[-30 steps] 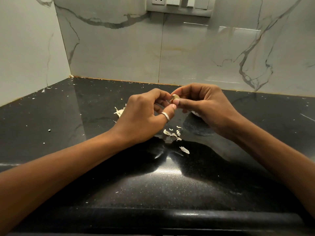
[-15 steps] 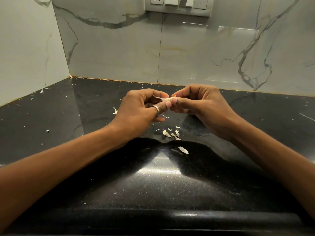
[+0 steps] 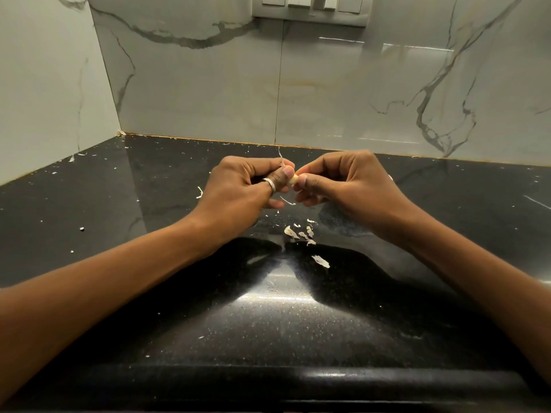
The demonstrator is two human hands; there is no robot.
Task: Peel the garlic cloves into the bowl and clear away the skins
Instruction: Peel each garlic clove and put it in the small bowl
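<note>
A small pale garlic clove (image 3: 294, 180) is held above the black countertop (image 3: 268, 323), between the fingertips of both hands. My right hand (image 3: 343, 183) pinches the clove with thumb and forefinger. My left hand (image 3: 238, 192), a ring on its thumb, pinches a thin strip of skin (image 3: 280, 158) that sticks up from its fingertips beside the clove. Another thin skin strip (image 3: 287, 201) hangs just below the hands. Several peeled skin flakes (image 3: 301, 234) lie on the counter under the hands, one larger flake (image 3: 320, 261) nearer me. No bowl is in view.
Marble-patterned walls close the counter at the back (image 3: 298, 93) and left (image 3: 44, 93), with a socket panel (image 3: 310, 8) at the top. Tiny skin crumbs are scattered over the counter, and a skin scrap (image 3: 199, 192) lies left of my left hand. The counter's rounded front edge (image 3: 298, 380) runs near me.
The hands have shifted slightly; my left thumb now sits against the clove and a skin strip stands up from its fingertips. The skin pile left of my left hand is now mostly hidden.
</note>
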